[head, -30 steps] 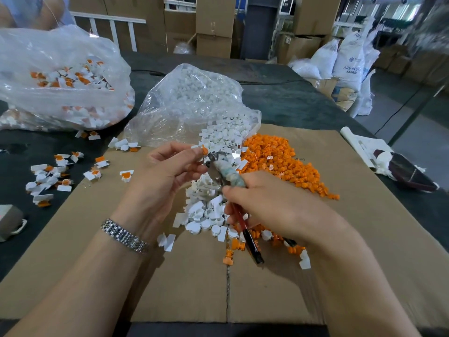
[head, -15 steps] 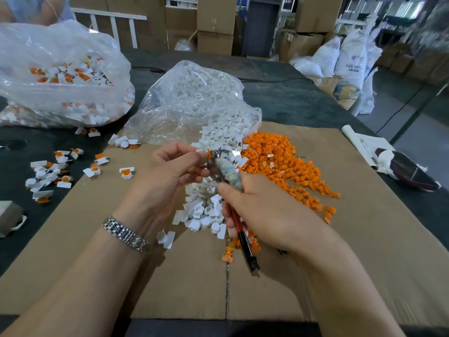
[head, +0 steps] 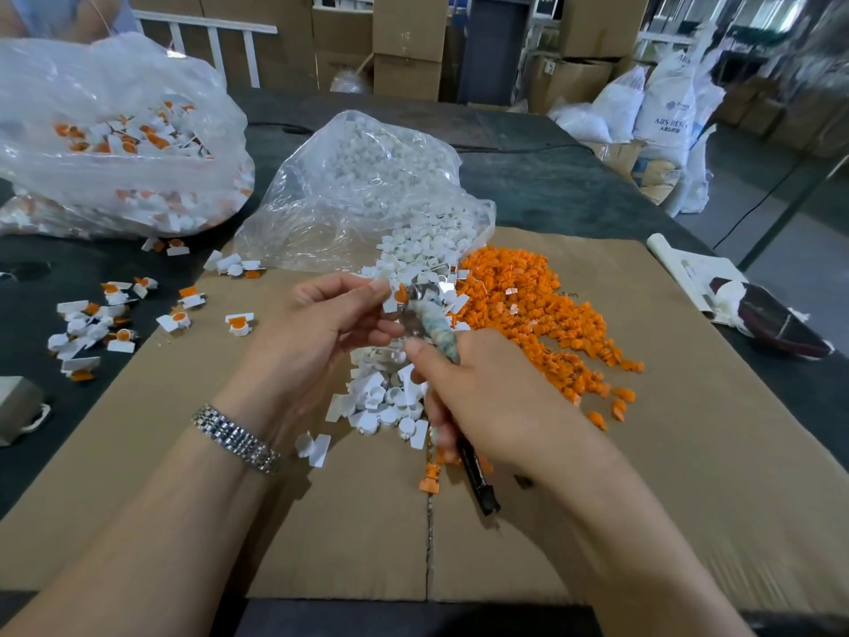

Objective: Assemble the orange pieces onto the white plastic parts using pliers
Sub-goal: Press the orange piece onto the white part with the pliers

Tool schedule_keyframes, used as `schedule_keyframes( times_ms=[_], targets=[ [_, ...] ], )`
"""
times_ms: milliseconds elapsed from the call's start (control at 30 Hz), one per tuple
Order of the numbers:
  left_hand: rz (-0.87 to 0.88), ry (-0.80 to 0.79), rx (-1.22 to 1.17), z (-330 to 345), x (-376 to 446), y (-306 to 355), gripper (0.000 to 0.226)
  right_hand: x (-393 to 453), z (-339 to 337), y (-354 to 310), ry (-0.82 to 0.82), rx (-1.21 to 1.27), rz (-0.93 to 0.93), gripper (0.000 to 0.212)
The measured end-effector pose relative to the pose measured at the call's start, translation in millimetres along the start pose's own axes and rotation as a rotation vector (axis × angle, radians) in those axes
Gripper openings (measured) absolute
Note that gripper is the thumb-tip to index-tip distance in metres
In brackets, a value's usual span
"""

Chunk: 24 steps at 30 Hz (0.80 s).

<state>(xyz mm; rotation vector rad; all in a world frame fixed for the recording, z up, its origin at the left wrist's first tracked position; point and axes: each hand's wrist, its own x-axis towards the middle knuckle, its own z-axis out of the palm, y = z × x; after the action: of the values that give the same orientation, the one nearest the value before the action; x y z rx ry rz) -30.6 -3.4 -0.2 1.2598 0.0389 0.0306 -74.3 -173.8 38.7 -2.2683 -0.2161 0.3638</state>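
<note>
A: What am I seeing on my operator's arms?

B: Both forearms bare, no sleeves showing. Left hand (head: pixel 317 333) has a silver metal link bracelet (head: pixel 236 439) at the wrist, multi-row links, shiny. Right hand (head: pixel 487 402): nothing worn. No gloves, no rings I can make out.

Pliers (head: pixel 432 324): handles mostly covered by right hand (head: pixel 487 397); jaw position not discernible behind wrapped head. Small white part (head: pixel 390 304) and orange piece (head: pixel 401 294) at left hand (head: pixel 321 333) fingers (head: pixel 367 287): seating unclear, too small. Contents of left bag (head: pixel 115 131) hazed by plastic. Grey block (head: pixel 18 406) cut by left edge. Sack lettering (head: pixel 673 117) only part legible.
</note>
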Motion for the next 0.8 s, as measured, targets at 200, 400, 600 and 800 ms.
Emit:
schedule_keyframes(
  times_ms=[200, 400, 600, 800],
  targets=[
    [0.054, 0.012, 0.03, -4, 0, 3, 0.012, -12, -39, 5, -0.113, 0.126, 0.063, 0.054],
    [0.128, 0.177, 0.402, -12, 1, 0, 0.015, 29, -60, 32, 0.279, -0.292, 0.134, 0.033],
    [0.345, 0.678, 1.202, -45, 10, 6, 0.005, 61, -46, 74, 0.421, -0.686, 0.262, 0.045],
    [0.4, 0.395, 1.257, -42, 19, -6, 0.02, 70, -34, 85, 0.445, -0.694, 0.201, 0.054]
  ],
)
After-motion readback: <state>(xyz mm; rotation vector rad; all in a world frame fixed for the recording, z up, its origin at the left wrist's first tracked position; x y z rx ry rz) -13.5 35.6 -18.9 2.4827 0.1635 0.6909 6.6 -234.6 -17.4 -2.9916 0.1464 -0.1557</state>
